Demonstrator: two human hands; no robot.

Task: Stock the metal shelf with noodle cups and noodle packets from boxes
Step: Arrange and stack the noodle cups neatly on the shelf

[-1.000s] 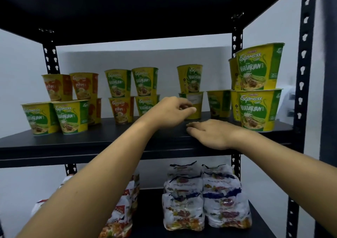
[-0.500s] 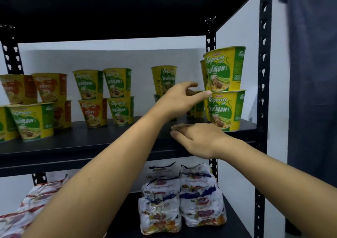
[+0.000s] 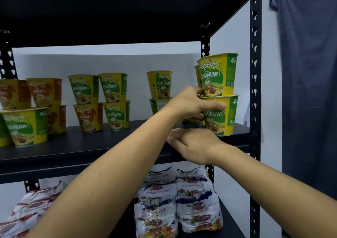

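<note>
Two noodle cups [image 3: 217, 75] stand stacked at the right front corner of the metal shelf [image 3: 91, 150]. The left hand [image 3: 189, 106], only reaching a moment ago, now curls around the lower cup [image 3: 221, 118]; the right hand [image 3: 193, 144] lies relaxed and empty on the shelf edge. Probably the stack is being straightened.

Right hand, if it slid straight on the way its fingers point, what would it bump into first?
The right hand has its fingers pointing left along the shelf board. Probably the left forearm comes first, just beside them; depth is unclear, so it might pass beneath.
</note>
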